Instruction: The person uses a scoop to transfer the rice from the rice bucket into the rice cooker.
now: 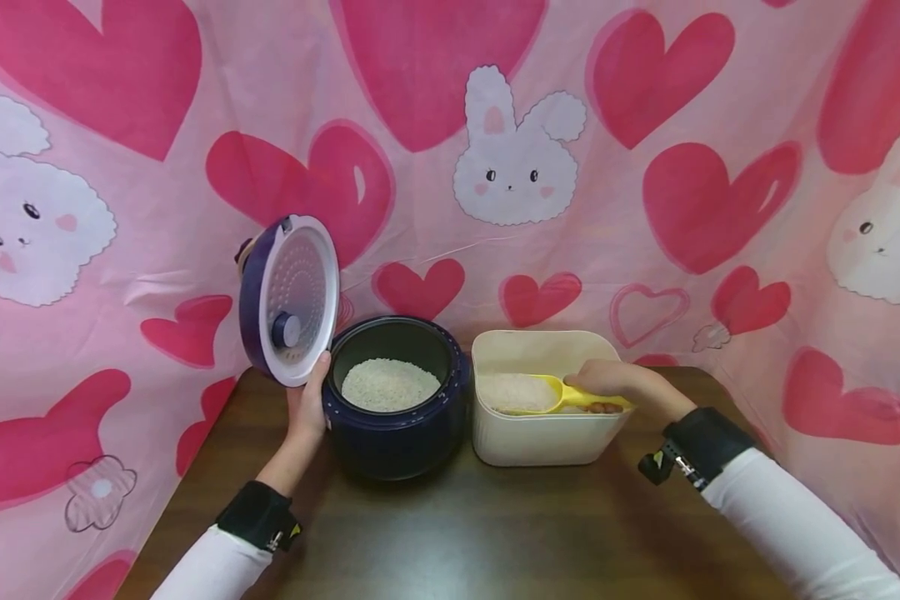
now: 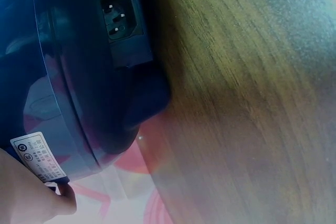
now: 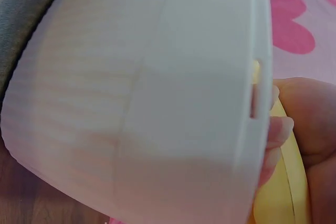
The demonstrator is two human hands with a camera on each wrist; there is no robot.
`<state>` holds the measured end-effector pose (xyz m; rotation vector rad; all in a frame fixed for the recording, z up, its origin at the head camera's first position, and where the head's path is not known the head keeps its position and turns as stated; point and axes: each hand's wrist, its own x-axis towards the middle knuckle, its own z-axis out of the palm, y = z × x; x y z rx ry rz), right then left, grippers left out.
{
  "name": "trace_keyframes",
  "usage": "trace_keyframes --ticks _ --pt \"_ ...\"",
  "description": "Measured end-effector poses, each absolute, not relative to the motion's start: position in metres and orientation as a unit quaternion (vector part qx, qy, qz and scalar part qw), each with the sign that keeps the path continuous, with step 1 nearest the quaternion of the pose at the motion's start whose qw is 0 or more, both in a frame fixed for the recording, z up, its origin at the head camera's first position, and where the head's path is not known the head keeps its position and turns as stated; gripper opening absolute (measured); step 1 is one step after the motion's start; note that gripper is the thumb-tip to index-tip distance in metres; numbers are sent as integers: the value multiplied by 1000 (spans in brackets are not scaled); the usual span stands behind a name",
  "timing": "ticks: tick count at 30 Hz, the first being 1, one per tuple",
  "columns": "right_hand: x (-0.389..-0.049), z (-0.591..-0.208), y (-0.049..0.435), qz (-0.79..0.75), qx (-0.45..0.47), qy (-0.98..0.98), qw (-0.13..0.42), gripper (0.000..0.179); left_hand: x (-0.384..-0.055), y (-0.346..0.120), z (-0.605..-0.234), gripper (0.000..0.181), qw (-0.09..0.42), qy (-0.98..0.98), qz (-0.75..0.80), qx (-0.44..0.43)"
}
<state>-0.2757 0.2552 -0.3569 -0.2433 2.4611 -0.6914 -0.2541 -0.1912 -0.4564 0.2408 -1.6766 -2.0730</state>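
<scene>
My left hand (image 1: pixel 306 408) holds the lower rim of the rice cooker lid (image 1: pixel 300 300), with the thumb at the front edge and the other fingers mostly hidden behind it. The lid stands upright, its pale inner face turned right. Beside it is the dark blue rice cooker (image 1: pixel 393 446), with white rice (image 1: pixel 390 385) in its pot. Its power socket (image 2: pixel 122 17) and label (image 2: pixel 39 157) show in the left wrist view. My right hand (image 1: pixel 607 379) grips the handle of a yellow scoop (image 1: pixel 543 392), which lies in the cream bin (image 1: pixel 547 440) among rice.
A brown wooden table (image 1: pixel 450 533) bears the cooker and the bin, which stand side by side. Close behind them hangs a pink cloth (image 1: pixel 420 233) printed with hearts and rabbits. The bin wall (image 3: pixel 184 103) has a slot near its rim.
</scene>
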Motion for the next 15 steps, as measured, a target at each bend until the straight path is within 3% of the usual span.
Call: trace_keyframes --ticks 15 --pt "-271 -343 278 -359 -69 884 290 51 -255 -192 -457 52 230 -605 -758 81"
